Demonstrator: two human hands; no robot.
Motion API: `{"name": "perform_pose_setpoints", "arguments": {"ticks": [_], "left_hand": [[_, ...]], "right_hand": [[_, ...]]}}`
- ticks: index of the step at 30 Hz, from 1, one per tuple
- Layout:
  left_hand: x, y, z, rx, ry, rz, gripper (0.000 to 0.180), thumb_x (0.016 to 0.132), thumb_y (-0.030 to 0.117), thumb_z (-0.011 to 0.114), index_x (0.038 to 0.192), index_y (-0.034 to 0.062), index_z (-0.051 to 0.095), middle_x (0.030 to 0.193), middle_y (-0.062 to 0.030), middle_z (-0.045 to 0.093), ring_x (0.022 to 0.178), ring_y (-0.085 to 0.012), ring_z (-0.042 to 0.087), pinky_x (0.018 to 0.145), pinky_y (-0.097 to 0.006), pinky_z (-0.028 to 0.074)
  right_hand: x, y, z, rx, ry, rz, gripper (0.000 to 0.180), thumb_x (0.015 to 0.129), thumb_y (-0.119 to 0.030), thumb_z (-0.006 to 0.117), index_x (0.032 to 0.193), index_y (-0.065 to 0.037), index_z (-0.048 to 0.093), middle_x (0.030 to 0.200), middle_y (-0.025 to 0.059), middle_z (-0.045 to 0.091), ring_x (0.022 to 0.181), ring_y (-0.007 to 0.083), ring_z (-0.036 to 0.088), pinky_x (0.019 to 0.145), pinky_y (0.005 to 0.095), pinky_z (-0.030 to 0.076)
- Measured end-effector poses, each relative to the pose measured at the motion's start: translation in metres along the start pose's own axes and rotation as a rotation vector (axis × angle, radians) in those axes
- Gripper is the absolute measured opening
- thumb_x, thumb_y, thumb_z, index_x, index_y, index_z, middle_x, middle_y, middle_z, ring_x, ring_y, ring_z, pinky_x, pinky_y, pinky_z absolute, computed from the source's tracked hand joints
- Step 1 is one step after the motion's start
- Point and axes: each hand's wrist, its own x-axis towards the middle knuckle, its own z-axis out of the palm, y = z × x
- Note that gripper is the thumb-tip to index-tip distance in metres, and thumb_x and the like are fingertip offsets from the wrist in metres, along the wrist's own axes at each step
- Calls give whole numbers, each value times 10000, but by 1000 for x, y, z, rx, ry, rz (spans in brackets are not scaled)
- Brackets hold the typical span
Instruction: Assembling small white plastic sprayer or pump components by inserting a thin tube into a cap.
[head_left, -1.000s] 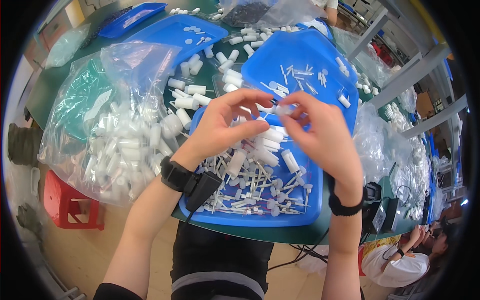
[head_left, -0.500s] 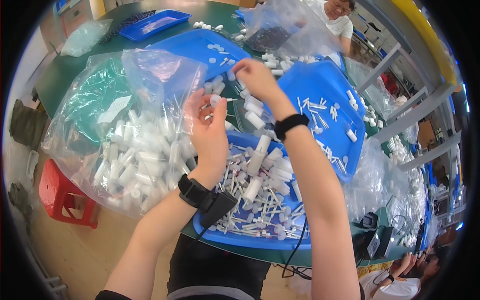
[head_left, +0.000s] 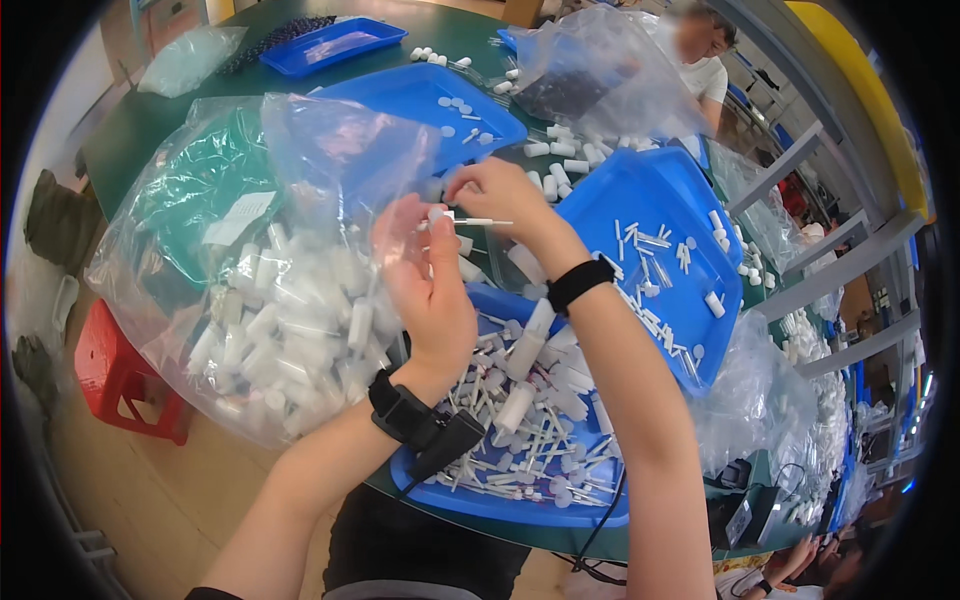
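My left hand (head_left: 432, 290) pinches a thin white stick with a round white end (head_left: 478, 221) between thumb and fingers, its thin tip pointing right. Just above it, my right hand (head_left: 508, 195) is closed, its fingertips near the stick's round end; whatever they hold cannot be made out. Under my forearms lies a blue tray (head_left: 560, 515) heaped with white sticks, small round discs and white cylinders. Left of my left hand stands a large clear plastic bag (head_left: 290, 320) full of white cylinders.
A blue tray (head_left: 375, 95) with a few discs lies beyond my hands, and another blue tray (head_left: 690, 290) with loose sticks to the right. White cylinders (head_left: 560, 145) lie between them. A red stool (head_left: 125, 375) stands at left. Another person (head_left: 705, 70) sits across the table.
My right hand has come back nearer, toward my left hand. The stick in my left hand now points right in plainer sight. The whole view has shifted slightly.
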Motion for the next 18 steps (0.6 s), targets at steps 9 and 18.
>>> {"name": "perform_pose_setpoints", "arguments": {"ticks": [9,18], "left_hand": [[-1,6,10,-42,-76,71,342,919,120,526,1207,-29,416,1005,-69,523,832,-84,505,740,-215,423],[-3,12,10,-320,-172,-243,279,909,184,564,1093,-27,559,902,-48,589,768,-94,540,748,-224,433]], "right_hand": [[-12,-20,2,-71,54,254,281,643,-310,657,818,-92,680,894,170,629,871,317,604,728,381,489],[-134,-44,-99,442,339,295,292,641,-189,699,873,-37,609,859,129,593,736,224,611,662,301,482]]}}
